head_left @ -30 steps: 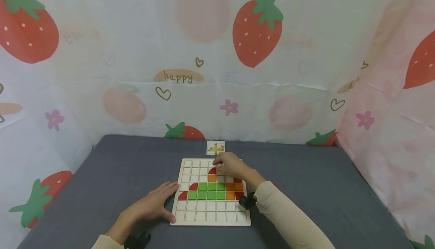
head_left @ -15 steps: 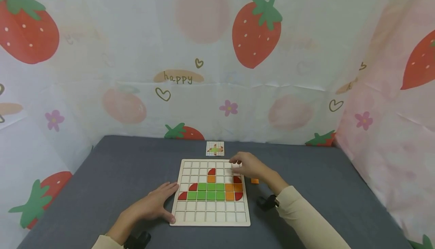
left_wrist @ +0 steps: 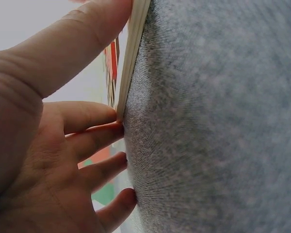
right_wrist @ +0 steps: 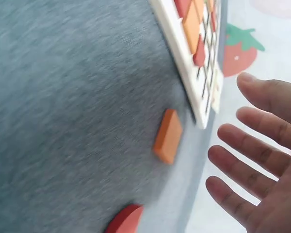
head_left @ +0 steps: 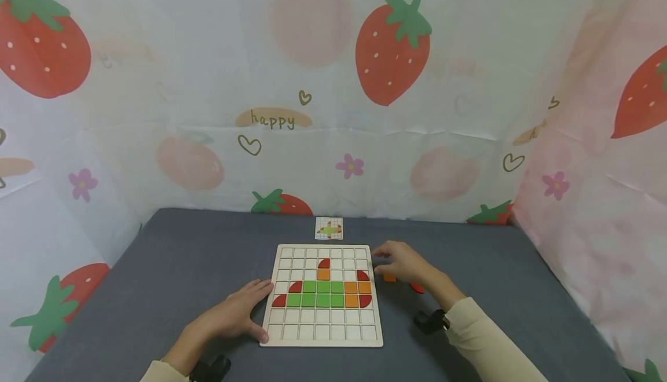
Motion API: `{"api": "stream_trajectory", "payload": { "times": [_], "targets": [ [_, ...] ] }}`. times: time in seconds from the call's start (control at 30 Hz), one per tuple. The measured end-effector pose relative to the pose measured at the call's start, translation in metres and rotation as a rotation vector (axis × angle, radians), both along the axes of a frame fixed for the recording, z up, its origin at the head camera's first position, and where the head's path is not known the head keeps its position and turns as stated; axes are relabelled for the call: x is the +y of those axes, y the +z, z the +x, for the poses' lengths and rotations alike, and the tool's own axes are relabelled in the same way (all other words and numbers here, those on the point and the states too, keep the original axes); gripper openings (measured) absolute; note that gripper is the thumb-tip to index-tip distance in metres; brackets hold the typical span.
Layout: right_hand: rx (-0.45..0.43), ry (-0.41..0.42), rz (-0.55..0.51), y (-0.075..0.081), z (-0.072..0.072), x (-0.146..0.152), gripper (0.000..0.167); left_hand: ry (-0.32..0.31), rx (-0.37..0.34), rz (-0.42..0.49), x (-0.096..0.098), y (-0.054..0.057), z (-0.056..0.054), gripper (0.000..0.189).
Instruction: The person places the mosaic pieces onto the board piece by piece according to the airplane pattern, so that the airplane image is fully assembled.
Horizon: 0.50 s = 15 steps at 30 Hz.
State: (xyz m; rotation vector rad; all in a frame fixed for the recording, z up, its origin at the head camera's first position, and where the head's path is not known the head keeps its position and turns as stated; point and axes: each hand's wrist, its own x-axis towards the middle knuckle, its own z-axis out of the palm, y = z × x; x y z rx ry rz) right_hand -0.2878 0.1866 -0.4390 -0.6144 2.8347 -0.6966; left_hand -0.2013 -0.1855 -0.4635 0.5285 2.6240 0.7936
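Observation:
A pale wooden grid board [head_left: 323, 333] lies on the table, some cells filled with green squares [head_left: 316, 293], orange squares and red rounded pieces. My left hand [head_left: 231, 315] rests at its left edge, thumb and fingers spread and touching the rim, as the left wrist view shows too. Just off the board's right edge hovers my right hand [head_left: 406, 263], fingers loosely extended and holding nothing. Below it on the cloth lie a loose orange square [right_wrist: 168, 137] and a red rounded piece [right_wrist: 126, 219].
A small pattern card [head_left: 329, 228] lies behind the board near the back of the dark grey table [head_left: 208, 254]. Strawberry-printed cloth [head_left: 333, 162] hangs behind and along the sides.
My right hand has moved right, from over the board's upper cells to beyond its right edge, uncovering the loose orange and red pieces. My left hand has stayed in place.

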Motion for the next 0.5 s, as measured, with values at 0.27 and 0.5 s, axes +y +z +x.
{"api": "stream_trajectory", "payload": {
  "times": [0.27, 0.5],
  "targets": [
    [-0.007, -0.016, 0.015, -0.013, 0.004, 0.014, 0.039, -0.001, 0.010, 0.003, 0.000, 0.000, 0.001, 0.107],
    [0.014, 0.022, 0.038, -0.018, 0.008, 0.022, 0.035, -0.005, 0.014, 0.004, 0.000, 0.001, 0.002, 0.107]
  ]
}}
